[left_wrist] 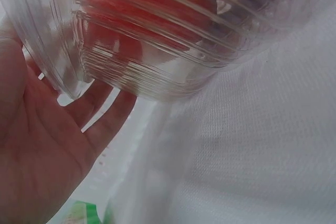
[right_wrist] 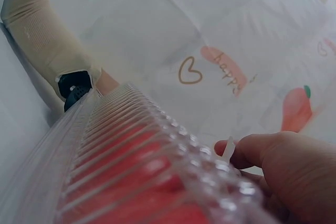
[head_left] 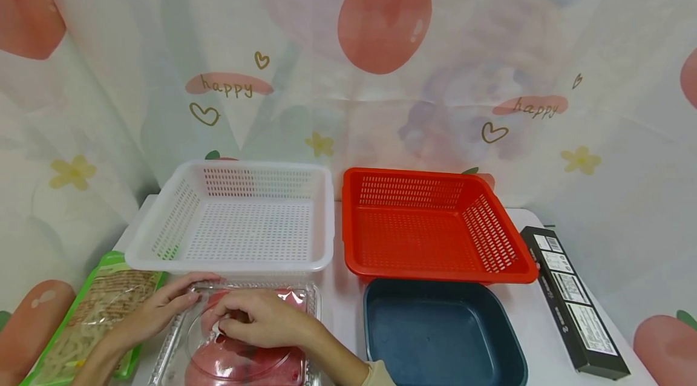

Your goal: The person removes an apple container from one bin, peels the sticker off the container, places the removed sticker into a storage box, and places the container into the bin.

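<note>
A clear plastic clamshell box [head_left: 173, 337] with red contents lies at the front left of the table in the head view. My left hand [head_left: 155, 310] holds its far left corner, and the left wrist view shows the fingers [left_wrist: 113, 119] reaching round the ribbed side [left_wrist: 157, 69]. Over the lid, my right hand [head_left: 267, 316] has its thumb and fingers bent together at a small whitish piece. In the right wrist view that pale, translucent tab [right_wrist: 229, 149] sticks up between thumb and finger, beside the box's beaded edge [right_wrist: 205, 161].
Behind the box stands a white perforated basket [head_left: 327, 235], with a red basket [head_left: 348, 222] to its right. A dark blue tub [head_left: 367, 325] is at front right. A long black box [head_left: 577, 307] lies along the right edge, and a green-edged packet [head_left: 103, 295] on the left.
</note>
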Demonstrator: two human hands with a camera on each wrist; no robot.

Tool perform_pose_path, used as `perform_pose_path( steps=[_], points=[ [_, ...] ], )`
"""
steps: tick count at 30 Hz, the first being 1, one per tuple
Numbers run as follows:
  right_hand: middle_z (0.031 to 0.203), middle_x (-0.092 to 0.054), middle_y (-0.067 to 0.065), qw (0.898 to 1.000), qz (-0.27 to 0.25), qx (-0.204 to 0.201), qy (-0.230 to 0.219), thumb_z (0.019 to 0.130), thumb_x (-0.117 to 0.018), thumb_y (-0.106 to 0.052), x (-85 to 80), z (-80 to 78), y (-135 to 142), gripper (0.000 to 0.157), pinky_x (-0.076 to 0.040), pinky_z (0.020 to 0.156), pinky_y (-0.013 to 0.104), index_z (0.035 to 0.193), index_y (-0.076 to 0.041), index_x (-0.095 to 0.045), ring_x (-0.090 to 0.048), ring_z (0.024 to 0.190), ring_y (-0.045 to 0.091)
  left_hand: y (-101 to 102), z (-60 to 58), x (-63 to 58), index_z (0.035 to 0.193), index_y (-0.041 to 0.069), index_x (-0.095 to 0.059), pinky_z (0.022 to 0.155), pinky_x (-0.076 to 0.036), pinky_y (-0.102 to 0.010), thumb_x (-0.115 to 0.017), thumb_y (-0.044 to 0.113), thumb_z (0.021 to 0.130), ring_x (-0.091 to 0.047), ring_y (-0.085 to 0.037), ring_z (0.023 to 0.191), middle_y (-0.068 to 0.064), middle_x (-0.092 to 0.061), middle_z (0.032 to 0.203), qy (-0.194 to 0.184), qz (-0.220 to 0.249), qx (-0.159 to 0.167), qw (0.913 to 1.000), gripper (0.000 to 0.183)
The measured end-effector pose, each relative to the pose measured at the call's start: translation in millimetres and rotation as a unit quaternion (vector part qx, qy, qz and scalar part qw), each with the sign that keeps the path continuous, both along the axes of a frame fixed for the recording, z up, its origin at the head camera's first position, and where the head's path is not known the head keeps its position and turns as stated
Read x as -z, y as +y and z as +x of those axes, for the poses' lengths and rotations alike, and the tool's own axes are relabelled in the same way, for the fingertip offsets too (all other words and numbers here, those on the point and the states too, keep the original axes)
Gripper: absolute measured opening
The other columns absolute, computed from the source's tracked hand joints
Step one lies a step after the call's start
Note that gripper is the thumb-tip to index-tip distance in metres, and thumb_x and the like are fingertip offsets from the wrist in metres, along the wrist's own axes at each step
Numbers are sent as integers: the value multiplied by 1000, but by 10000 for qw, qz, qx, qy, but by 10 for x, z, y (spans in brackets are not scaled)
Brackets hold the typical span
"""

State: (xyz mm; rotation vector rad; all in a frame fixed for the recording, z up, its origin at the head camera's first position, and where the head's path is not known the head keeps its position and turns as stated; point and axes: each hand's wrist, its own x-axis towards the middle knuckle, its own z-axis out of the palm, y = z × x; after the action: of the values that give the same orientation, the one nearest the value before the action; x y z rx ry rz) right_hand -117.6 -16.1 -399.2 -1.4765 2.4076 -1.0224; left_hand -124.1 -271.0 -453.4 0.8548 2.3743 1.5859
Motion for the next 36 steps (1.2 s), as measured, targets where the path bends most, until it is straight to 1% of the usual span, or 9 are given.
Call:
perform_pose_path(
  steps=[3,10,13,17,21,26,31,36],
  points=[
    [103,-67,-10,10000,-8,0,-27,95,-54,-11,3,-1,-3,21,-38,72,1,108,-19,-68,-43,78,-11,-3,2,5,139,8,-48,96,-33,-8,-38,2,102,-40,12,124,17,-48,140,50,12,16,10000,39],
    [103,-67,-11,10000,-1,47,-8,95,-54,-12,15,-6,-11,20,-38,73,0,107,-20,-68,-43,78,-11,-12,-10,24,139,8,-48,96,-33,-7,-38,0,101,-40,12,124,19,-47,140,118,-3,44,9999,40],
    [102,-67,-11,10000,-5,56,-14,95,-55,-12,18,-4,-12,20,-38,72,0,107,-21,-68,-43,77,-11,-14,-16,29,139,7,-47,96,-33,-8,-38,-1,101,-40,12,125,16,-47,141,138,33,107,9998,40],
    [101,-67,-11,9999,-3,53,-119,96,-55,-13,22,-2,-9,19,-39,72,1,108,-20,-68,-44,77,-11,-13,-22,32,139,7,-47,96,-34,-8,-37,-1,101,-41,11,124,16,-47,141,185,33,155,9997,40],
    [102,-67,-10,9999,17,67,-101,96,-55,-13,28,-3,-6,19,-39,73,1,108,-20,-68,-45,78,-10,-15,-19,36,139,8,-48,96,-33,-8,-38,0,101,-40,12,124,21,-46,140,194,-48,89,9998,40],
    [104,-67,-11,10000,13,73,-1,96,-55,-13,32,1,-8,19,-38,76,0,106,-21,-68,-47,81,-10,-18,-14,48,139,9,-48,96,-33,-8,-39,0,101,-40,12,124,21,-45,141,243,-69,55,9997,40],
    [102,-67,-11,10000,-1,62,50,96,-55,-13,24,4,-7,18,-38,75,0,105,-21,-68,-46,80,-10,-17,-13,47,139,9,-48,97,-32,-8,-39,-1,101,-39,12,125,20,-46,141,309,-55,50,9995,41],
    [98,-65,-10,9998,-29,51,174,95,-56,-13,-2,12,-3,17,-37,73,0,104,-21,-68,-44,78,-10,-18,-12,33,139,10,-49,97,-33,-8,-39,0,101,-40,13,124,22,-47,139,302,-132,-33,9995,40]
  ],
)
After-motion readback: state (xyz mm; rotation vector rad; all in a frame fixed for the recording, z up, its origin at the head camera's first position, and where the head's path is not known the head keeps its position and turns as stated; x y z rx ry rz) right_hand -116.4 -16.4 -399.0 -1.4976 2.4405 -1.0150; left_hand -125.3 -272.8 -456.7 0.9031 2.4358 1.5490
